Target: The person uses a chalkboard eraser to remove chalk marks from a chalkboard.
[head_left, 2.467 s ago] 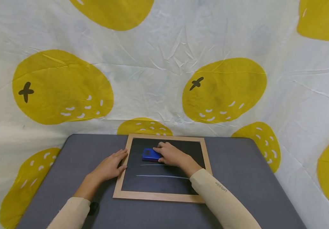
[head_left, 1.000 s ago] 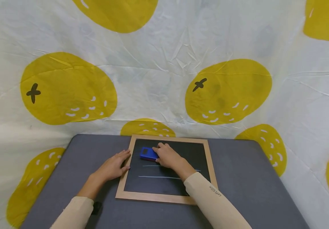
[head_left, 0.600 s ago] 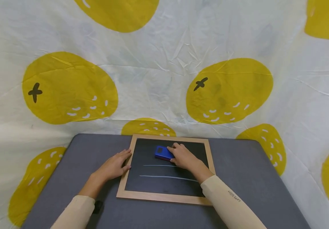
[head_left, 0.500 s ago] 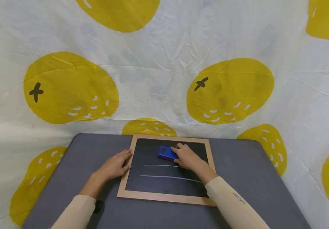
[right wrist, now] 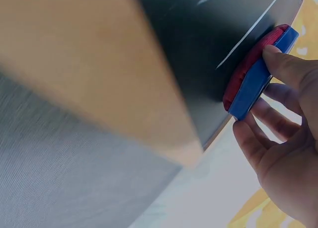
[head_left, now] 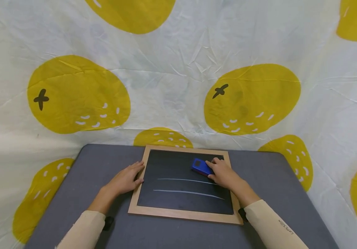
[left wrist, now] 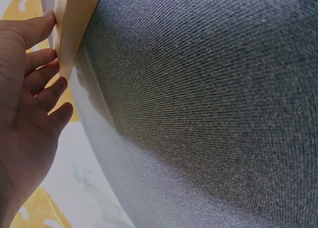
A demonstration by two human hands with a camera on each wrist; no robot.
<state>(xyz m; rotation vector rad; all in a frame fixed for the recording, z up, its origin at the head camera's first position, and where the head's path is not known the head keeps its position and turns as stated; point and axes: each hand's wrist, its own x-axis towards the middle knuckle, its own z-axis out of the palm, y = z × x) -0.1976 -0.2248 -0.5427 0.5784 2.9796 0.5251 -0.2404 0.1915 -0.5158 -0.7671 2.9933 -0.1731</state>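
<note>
In the head view a chalkboard (head_left: 181, 204) with a wooden frame lies flat, bearing two pale chalk lines (head_left: 187, 192) across its lower half. My right hand (head_left: 226, 175) grips a blue board eraser (head_left: 201, 166) near the upper right of the black surface. Seen from the right wrist, the eraser's red pad (right wrist: 253, 64) faces the board, and the thumb and fingers pinch its blue back. My left hand (head_left: 123, 180) rests at the frame's left edge. In the left wrist view its fingertips touch the wooden frame (left wrist: 74, 29).
A grey padded table (head_left: 278, 204) carries the board. Behind it hangs a white cloth (head_left: 162, 100) printed with large yellow fruit shapes. Dark bands show at both wrists by the cream sleeves (head_left: 83, 224).
My right hand has slid the eraser rightwards along the upper board, and its arm uncovers the right ends of the two lines. My left hand stays at the frame.
</note>
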